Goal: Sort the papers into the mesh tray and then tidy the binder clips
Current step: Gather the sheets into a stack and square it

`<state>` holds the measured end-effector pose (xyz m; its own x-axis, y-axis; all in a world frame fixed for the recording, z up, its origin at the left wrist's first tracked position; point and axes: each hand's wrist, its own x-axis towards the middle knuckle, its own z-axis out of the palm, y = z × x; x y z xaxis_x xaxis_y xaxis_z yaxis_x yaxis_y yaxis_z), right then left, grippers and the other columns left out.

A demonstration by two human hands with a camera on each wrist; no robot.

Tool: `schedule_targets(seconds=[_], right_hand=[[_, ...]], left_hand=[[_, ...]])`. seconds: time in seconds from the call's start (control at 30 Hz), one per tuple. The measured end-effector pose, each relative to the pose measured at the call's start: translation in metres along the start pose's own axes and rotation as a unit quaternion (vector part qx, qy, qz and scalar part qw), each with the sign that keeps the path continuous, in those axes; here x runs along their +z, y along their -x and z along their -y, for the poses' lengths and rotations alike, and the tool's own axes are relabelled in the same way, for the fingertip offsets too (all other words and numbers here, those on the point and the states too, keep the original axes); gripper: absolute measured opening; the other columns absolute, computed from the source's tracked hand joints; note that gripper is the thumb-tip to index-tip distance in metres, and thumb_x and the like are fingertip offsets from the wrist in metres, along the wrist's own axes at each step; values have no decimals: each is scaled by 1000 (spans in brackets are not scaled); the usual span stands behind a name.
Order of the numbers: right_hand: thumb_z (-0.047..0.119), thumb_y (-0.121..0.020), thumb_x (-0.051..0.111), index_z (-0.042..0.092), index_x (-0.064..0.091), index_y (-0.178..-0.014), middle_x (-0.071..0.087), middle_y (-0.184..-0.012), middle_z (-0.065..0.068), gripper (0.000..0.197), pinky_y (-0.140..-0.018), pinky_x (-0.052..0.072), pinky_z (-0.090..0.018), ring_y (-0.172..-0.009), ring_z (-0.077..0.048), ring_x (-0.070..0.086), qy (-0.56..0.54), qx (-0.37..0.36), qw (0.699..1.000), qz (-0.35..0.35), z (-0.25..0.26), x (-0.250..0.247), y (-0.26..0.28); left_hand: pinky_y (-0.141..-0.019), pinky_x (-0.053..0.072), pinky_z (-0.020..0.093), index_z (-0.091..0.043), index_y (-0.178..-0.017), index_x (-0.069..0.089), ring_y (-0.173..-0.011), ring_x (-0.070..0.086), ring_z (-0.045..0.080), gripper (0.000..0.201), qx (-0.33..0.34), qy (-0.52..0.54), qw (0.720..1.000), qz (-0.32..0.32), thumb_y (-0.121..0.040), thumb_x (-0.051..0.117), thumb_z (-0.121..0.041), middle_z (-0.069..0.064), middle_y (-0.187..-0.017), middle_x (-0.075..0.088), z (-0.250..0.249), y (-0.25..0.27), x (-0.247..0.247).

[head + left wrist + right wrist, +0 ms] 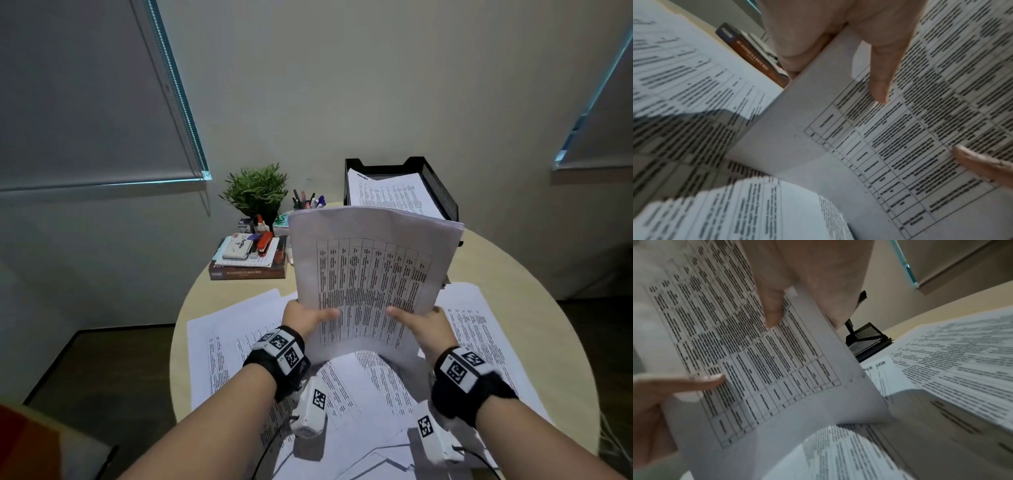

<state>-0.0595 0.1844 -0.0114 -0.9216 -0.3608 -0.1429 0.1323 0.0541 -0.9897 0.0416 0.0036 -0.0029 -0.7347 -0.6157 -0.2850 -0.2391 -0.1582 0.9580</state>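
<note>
A sheaf of printed papers [370,270] with a table on it stands upright above the round table, held by both hands. My left hand [308,317] pinches its lower left edge, thumb on the front. My right hand [423,323] pinches the lower right edge the same way. In the left wrist view the left hand's thumb [879,78] lies on the held papers [900,146]. In the right wrist view the right thumb [772,305] presses the page [777,369]. The black mesh tray [442,192] stands at the back with papers inside. Binder clips are not visible.
Loose printed sheets [239,342] cover the near half of the round table [496,270]. A stack of books [248,267] with a stapler, a potted plant [257,192] and a pen cup [308,202] stand at the back left.
</note>
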Motion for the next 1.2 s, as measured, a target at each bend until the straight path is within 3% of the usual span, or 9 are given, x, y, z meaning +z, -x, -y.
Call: schedule_targets(seconds=[0.2, 0.33, 0.43, 0.5, 0.7, 0.8, 0.97, 1.07, 1.2], right_hand=[[7, -83, 69, 13, 65, -93, 68, -80, 6, 13, -71, 49, -23, -77, -10, 63, 23, 1, 1000, 15, 8, -6, 1], [4, -81, 70, 9, 55, -70, 54, -65, 0, 20, -56, 39, -21, -64, -17, 52, 36, 33, 999, -1, 8, -15, -1], [-5, -82, 66, -1, 55, -88, 54, -76, -9, 13, -51, 43, -17, -67, -19, 52, 22, 92, 995, 0, 0, -23, 6], [-11, -82, 63, -6, 52, -95, 53, -79, -11, 18, -42, 44, -10, -65, -19, 51, 11, 138, 990, 6, -12, -30, 12], [-8, -83, 63, -16, 43, -127, 58, -119, -27, 49, -89, 34, -31, -82, -25, 56, -3, 204, 979, -14, -40, -51, 19], [0, -80, 69, -12, 20, -143, 41, -140, -21, 80, -111, 22, -45, -130, -40, 38, -1, 222, 975, -22, -40, -59, 9], [-9, -80, 66, -8, 32, -139, 42, -142, -25, 68, -110, 29, -41, -125, -34, 47, -20, 238, 971, -9, -44, -65, -34], [-15, -86, 54, -4, 53, -123, 58, -128, -23, 39, -103, 42, -39, -102, -30, 61, -32, 222, 974, 18, -36, -71, -54], [-19, -87, 44, -3, 53, -122, 62, -120, -21, 40, -97, 48, -38, -102, -33, 61, -12, 213, 975, 69, -25, -76, -70]], left_hand=[[-51, 51, 13, -4, -70, 57, -49, 64, 3, 18, -24, 11, 999, 39, -75, 69, 9, 3, -62, 61, -2, 12, 6], [-85, 54, 40, 1, -82, 61, -79, 66, 29, 21, -56, 63, 995, 54, -68, 74, 12, 17, -84, 65, 13, 3, 11], [-94, 49, 48, 7, -121, 48, -103, 63, 35, 98, -110, 8, 993, 38, -39, 96, -20, 24, -116, 61, 76, -27, 12], [-94, 51, 44, -3, -127, 47, -104, 64, 29, 115, -149, -74, 983, 76, -30, 96, -40, 18, -120, 62, 109, -31, 11], [-62, 55, 19, -16, -118, 54, -81, 66, 9, 38, -203, -207, 913, 286, -84, 65, -4, -3, -102, 66, 70, 37, 4], [-69, 60, 41, -19, -123, 51, -98, 67, 30, 42, -295, -103, 889, 336, -91, 45, 8, 7, -123, 61, 72, 38, 0], [-75, 57, 50, -18, -129, 47, -106, 59, 48, 48, -287, -86, 908, 292, -92, 38, 12, 16, -137, 48, 63, 17, 6], [-72, 59, 42, -19, -136, 40, -105, 60, 39, 55, -265, -81, 926, 255, -92, 38, 13, 12, -142, 41, 50, 3, 16], [-71, 58, 47, -18, -138, 39, -92, 64, 34, 55, -260, -40, 940, 217, -92, 37, 13, 13, -142, 41, 33, -23, 33]])
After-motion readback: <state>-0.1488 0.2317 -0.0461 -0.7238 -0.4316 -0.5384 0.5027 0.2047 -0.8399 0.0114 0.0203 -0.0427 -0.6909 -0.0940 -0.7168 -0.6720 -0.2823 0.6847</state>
